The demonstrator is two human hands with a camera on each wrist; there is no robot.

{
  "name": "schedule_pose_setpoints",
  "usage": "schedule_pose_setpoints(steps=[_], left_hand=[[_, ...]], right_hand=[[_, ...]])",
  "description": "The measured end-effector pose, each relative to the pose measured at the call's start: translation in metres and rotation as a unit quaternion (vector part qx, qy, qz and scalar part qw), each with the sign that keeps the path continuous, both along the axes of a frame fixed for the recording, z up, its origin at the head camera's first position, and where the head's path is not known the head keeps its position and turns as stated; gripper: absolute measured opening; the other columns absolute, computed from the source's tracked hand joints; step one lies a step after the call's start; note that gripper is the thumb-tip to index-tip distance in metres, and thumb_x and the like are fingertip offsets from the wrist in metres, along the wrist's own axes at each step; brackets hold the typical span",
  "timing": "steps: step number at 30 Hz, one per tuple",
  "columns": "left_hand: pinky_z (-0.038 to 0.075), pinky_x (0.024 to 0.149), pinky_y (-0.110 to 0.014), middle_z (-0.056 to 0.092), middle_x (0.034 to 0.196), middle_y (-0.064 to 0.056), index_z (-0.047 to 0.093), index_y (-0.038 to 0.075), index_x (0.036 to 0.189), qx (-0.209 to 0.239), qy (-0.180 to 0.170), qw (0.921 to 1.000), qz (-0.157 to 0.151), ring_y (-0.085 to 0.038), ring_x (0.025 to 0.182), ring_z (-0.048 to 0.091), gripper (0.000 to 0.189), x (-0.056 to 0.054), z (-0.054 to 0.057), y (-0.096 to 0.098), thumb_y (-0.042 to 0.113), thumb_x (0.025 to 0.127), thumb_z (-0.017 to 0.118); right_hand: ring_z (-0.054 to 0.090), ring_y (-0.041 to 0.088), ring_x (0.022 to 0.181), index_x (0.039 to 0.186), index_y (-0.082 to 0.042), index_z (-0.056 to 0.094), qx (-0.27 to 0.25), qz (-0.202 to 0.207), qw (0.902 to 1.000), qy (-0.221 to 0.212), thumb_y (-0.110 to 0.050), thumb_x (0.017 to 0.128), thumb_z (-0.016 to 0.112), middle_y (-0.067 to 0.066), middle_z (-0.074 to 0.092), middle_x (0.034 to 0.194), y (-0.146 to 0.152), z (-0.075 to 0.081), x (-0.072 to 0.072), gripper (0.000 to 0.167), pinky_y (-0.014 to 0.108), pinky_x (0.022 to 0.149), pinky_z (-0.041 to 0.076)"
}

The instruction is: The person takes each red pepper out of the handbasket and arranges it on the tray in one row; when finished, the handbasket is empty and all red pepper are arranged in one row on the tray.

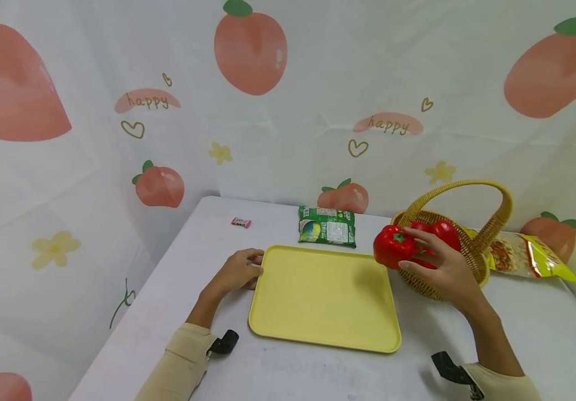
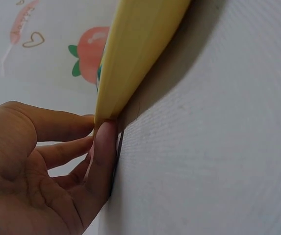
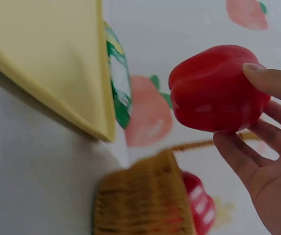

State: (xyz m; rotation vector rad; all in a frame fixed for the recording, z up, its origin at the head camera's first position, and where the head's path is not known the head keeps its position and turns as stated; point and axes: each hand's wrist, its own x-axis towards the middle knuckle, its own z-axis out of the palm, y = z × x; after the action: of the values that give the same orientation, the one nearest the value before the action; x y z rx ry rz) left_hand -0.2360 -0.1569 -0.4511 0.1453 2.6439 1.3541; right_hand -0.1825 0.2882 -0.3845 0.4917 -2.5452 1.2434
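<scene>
My right hand [image 1: 443,267] holds a red bell pepper [image 1: 392,247] by its stem end, between the thumb and fingers. In the right wrist view the pepper [image 3: 216,89] is raised in the air, apart from the wicker basket [image 3: 138,198]. The yellow tray [image 1: 323,301] lies on the white table, left of the pepper. My left hand [image 1: 235,270] pinches the tray's left edge near its far corner. The left wrist view shows the thumb and fingertips meeting at the tray rim [image 2: 130,54], which stands slightly above the table there.
The wicker basket [image 1: 479,262], with a tall handle and more red peppers [image 1: 445,233] inside, stands at the right. Behind it lies a yellow-and-clear food packet [image 1: 523,256]. A green packet [image 1: 327,225] sits beyond the tray, and a small pink wrapped candy [image 1: 240,222] is at the back left.
</scene>
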Motion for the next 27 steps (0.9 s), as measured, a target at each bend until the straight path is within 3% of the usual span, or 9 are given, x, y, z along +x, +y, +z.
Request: schedule_pose_setpoints(steps=[3,6,8,12,16,27], left_hand=[[0.058,0.087,-0.037,0.069,0.127,-0.013,0.062,0.003,0.145,0.002,-0.001,1.0,-0.001,-0.023,0.106,0.066,0.05,0.0,-0.001,-0.001,0.009,0.096,0.069],[0.059,0.084,-0.035,0.069,0.127,-0.013,0.062,0.003,0.145,0.008,-0.003,1.0,-0.001,-0.023,0.106,0.066,0.05,0.001,-0.001,-0.001,0.009,0.096,0.069],[0.06,0.081,-0.033,0.068,0.128,-0.014,0.062,0.003,0.145,0.013,-0.004,0.9999,-0.002,-0.022,0.105,0.066,0.05,0.0,-0.001,-0.001,0.008,0.096,0.069],[0.061,0.075,-0.031,0.068,0.127,-0.014,0.063,0.003,0.144,0.023,-0.005,0.9997,-0.002,-0.021,0.102,0.066,0.049,0.0,-0.001,0.0,0.008,0.096,0.069],[0.06,0.074,-0.03,0.067,0.127,-0.014,0.063,0.003,0.144,0.022,-0.006,0.9997,-0.001,-0.021,0.1,0.065,0.049,0.001,-0.001,0.0,0.009,0.096,0.07],[0.059,0.066,-0.026,0.066,0.129,-0.015,0.063,0.002,0.143,0.037,-0.01,0.9993,0.003,-0.018,0.089,0.064,0.049,0.001,-0.002,0.0,0.008,0.095,0.069]], right_hand=[[0.063,0.01,0.123,0.152,-0.016,0.057,0.009,0.017,0.9998,0.004,-0.011,0.092,0.083,0.017,0.06,0.147,-0.013,-0.005,-0.007,0.065,0.013,0.092,0.056],[0.069,0.033,0.119,0.152,-0.015,0.057,0.0,0.036,0.9993,-0.014,-0.013,0.092,0.082,0.017,0.061,0.146,-0.025,-0.011,-0.014,0.065,0.017,0.09,0.058],[0.069,0.04,0.119,0.152,-0.015,0.056,-0.006,0.044,0.9985,-0.032,-0.016,0.093,0.082,0.017,0.061,0.146,-0.033,-0.015,-0.019,0.064,0.02,0.09,0.06],[0.066,0.039,0.126,0.153,-0.015,0.056,-0.015,0.063,0.9964,-0.054,-0.019,0.094,0.081,0.015,0.063,0.146,-0.047,-0.023,-0.027,0.064,0.037,0.095,0.063],[0.06,0.036,0.133,0.152,-0.012,0.056,-0.025,0.094,0.9938,-0.055,-0.016,0.093,0.083,0.014,0.063,0.146,-0.063,-0.03,-0.033,0.065,0.055,0.101,0.058],[0.061,0.039,0.131,0.151,-0.009,0.056,-0.016,0.134,0.9876,-0.079,-0.014,0.092,0.082,0.016,0.061,0.147,-0.106,-0.036,-0.045,0.065,0.057,0.103,0.057]])
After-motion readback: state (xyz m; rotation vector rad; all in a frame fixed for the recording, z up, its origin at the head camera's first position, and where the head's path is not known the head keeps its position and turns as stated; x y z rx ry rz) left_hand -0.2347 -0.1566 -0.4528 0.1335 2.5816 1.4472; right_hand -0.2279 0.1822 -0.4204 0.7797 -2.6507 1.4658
